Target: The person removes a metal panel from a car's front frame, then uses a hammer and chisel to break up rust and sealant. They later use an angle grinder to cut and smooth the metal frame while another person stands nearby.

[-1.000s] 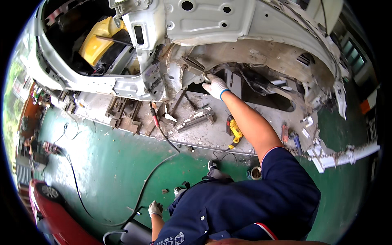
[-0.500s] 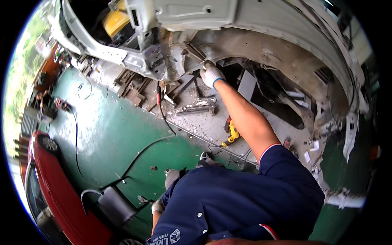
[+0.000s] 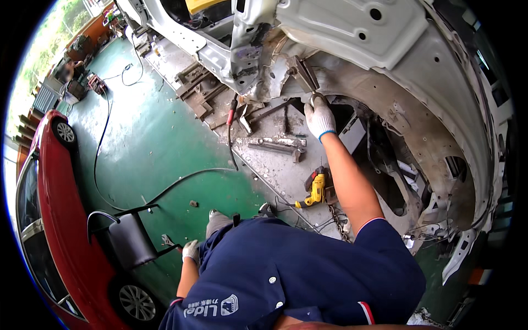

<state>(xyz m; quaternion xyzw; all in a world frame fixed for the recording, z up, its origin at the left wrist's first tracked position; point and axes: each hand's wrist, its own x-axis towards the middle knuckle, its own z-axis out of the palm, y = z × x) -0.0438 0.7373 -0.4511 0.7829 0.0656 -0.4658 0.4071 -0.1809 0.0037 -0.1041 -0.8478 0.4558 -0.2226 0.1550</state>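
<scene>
My gloved right hand (image 3: 319,117) reaches up, closed on a metal clamp-like tool (image 3: 305,77) at the stripped white car body (image 3: 346,25), beside a torn, rusty seam above the wheel arch. My gloved left hand (image 3: 190,248) is low beside my left hip, closed round a tool (image 3: 171,243) with a metal head and a bit of red handle. A yellow power drill (image 3: 315,190) lies on the grey platform (image 3: 275,170) under my right forearm, near steel bars (image 3: 275,147). A red-handled cable tool (image 3: 232,113) hangs below the body's edge.
A red car (image 3: 69,231) stands at the left, beside a dark stool or chair (image 3: 132,239). Cables (image 3: 176,184) cross the green floor. Metal blocks (image 3: 201,91) and a chain (image 3: 338,220) lie on the platform. A person (image 3: 70,70) is at the far left among equipment.
My view has turned, so the red car and far floor show more. My left hand has risen with the tool now in sight; my right hand stays on the clamp-like tool.
</scene>
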